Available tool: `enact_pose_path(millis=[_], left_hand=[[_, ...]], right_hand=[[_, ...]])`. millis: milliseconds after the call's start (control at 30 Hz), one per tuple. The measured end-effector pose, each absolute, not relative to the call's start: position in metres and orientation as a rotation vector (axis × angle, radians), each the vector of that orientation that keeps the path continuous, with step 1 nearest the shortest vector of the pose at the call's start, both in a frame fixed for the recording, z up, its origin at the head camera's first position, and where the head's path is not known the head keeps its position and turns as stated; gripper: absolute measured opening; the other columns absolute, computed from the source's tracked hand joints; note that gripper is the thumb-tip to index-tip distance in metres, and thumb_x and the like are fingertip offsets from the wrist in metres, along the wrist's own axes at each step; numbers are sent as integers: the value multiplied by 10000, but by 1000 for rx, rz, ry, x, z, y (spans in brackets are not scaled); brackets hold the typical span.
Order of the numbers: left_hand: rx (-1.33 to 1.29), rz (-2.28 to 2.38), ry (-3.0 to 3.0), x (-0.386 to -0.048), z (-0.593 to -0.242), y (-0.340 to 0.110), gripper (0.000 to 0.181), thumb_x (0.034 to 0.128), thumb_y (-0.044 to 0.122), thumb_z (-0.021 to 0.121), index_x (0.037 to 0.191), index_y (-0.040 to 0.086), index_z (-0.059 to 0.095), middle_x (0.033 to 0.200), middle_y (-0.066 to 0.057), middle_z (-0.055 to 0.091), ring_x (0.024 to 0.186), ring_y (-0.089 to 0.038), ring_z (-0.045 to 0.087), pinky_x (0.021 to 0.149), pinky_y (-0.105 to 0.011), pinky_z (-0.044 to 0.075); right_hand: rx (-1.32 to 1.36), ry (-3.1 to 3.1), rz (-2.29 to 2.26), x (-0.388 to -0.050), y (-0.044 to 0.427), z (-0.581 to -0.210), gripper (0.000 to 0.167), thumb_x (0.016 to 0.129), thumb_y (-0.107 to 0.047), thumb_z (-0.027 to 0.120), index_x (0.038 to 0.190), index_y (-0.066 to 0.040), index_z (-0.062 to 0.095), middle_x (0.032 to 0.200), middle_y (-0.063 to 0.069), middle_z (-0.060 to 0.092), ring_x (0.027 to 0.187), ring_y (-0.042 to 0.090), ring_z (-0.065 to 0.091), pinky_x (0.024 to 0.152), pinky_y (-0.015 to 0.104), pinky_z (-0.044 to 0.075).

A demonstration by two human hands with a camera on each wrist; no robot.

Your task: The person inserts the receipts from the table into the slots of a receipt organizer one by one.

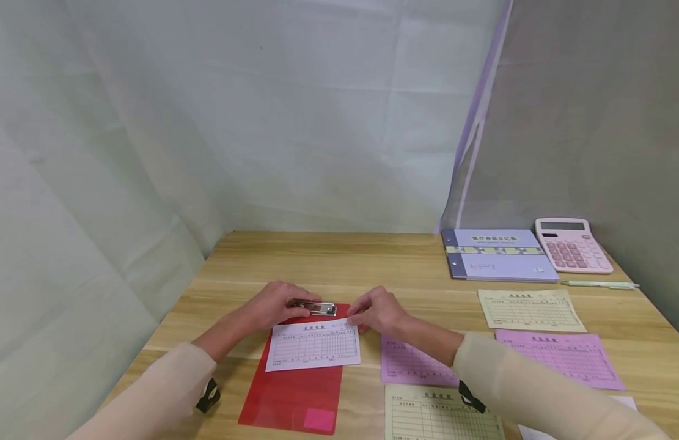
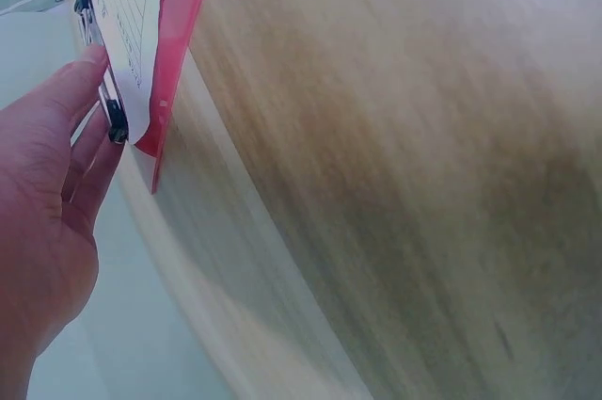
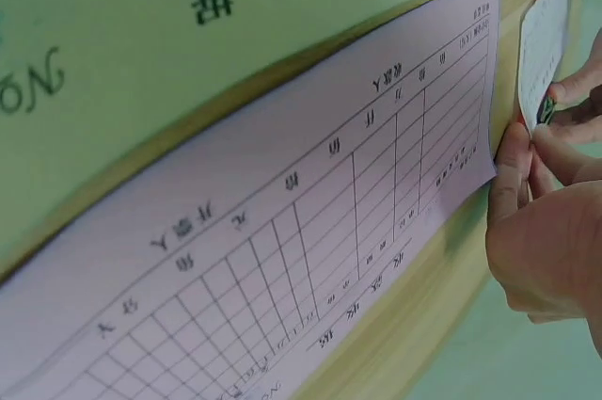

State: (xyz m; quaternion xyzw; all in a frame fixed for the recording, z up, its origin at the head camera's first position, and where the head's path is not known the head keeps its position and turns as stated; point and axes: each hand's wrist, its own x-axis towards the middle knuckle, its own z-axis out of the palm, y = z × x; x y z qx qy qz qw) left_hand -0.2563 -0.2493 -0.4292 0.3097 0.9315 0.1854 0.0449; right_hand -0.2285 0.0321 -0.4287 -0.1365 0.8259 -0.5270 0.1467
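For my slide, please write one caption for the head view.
Left hand on the clip of a red clipboard, right hand pinching a white form by its corner.

Plastic clipboard [image 1: 292,394] (glossy metal clip [image 1: 326,308])

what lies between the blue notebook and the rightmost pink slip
A pale yellow slip lies between the notebook and that pink slip, as the head view shows.

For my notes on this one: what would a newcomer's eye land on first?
Probably the bright red clipboard on the wooden table, with a white slip lying on it. The left hand grips its metal clip, while the right hand pinches the slip's upper right corner. At the table's far right, a pink calculator sits beside a blue book.
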Motion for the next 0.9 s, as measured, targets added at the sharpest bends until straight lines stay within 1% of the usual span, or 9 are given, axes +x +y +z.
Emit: enact_pose_path(millis=[200,267,433,500,633,767,900], left_hand=[[1014,483,2886,-257,-429,-247,412,945,265,832,1345,198,761,1244,46,764,1067,-115,711,887,-309,571],[1042,459,2896,-257,-429,-246,393,948,267,829,1331,204,770,1221,56,769,1062,-106,711,902,-325,574],[1164,445,2886,-258,-429,-246,342,966,227,813,1304,187,782,1145,64,775,1006,-106,703,891,-372,573],[1199,439,2881,-259,-429,-245,334,968,213,810,1299,181,784,1125,66,773,988,-102,695,881,-377,569],[1205,407,2881,-261,-429,-244,332,974,222,805,1305,197,783,1096,84,762,932,-71,664,839,-337,551],[1188,360,2881,-261,-428,-244,334,987,244,792,1320,218,776,1089,100,747,899,-54,631,814,-297,530],[1216,331,2895,-259,-428,-243,344,978,224,801,1319,188,775,1098,63,751,921,-85,654,834,-327,555]], right_hand=[[-389,2454,-1465,-228,29,-429,36,900,33,815,927,13,828,823,76,766,617,152,668,595,269,559],[-383,2469,-1464,-228,27,-428,32,900,25,818,926,12,831,809,79,767,605,150,671,582,260,554],[-337,2452,-1481,-229,26,-426,32,917,1,811,938,-2,835,827,81,772,611,159,685,572,247,532],[-314,2426,-1497,-231,25,-425,35,925,-2,805,942,-4,836,852,83,775,626,170,695,588,261,556],[-278,2357,-1542,-235,23,-423,44,921,8,805,957,22,825,891,111,779,665,202,724,641,309,615],[-241,2293,-1572,-239,21,-423,56,911,33,804,963,52,810,881,143,780,691,229,745,670,341,632],[-224,2275,-1572,-241,19,-423,49,909,44,801,955,60,808,857,149,778,682,222,738,665,341,632]])
